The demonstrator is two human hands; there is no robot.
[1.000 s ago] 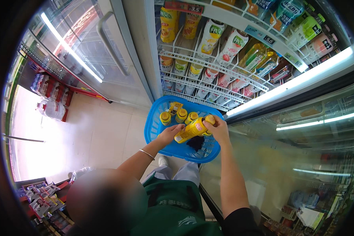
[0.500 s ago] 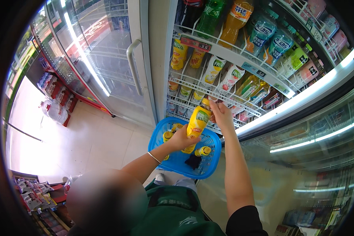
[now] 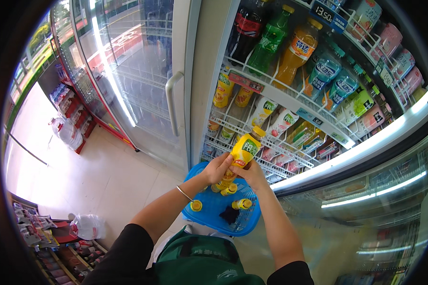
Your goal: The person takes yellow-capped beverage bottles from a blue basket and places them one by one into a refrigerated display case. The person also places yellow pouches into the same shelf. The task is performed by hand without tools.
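Note:
A yellow drink bottle (image 3: 246,148) with a yellow cap and a green patch on its label is tilted, cap up and away from me. My left hand (image 3: 218,168) is closed around its lower left side. My right hand (image 3: 253,175) grips the lower right side, with its fingers partly hidden by the bottle. Below both hands stands a blue plastic basket (image 3: 213,222). Inside it lie several yellow-capped bottles, among them one at the left (image 3: 196,205) and one at the right (image 3: 242,204), plus a crumpled black thing (image 3: 229,215).
Ahead is an open drinks cooler with white wire shelves (image 3: 299,99) of bottles. Its glass door (image 3: 356,209) stands at my right. Another glass door with a grey handle (image 3: 172,102) is at the left. Wrapped bottles (image 3: 65,133) sit on the floor far left; packaged goods (image 3: 38,228) fill the near-left shelves.
My right hand has come down from the bottle's cap end to its lower part. The bottle's label has turned to face me more, and the view has shifted.

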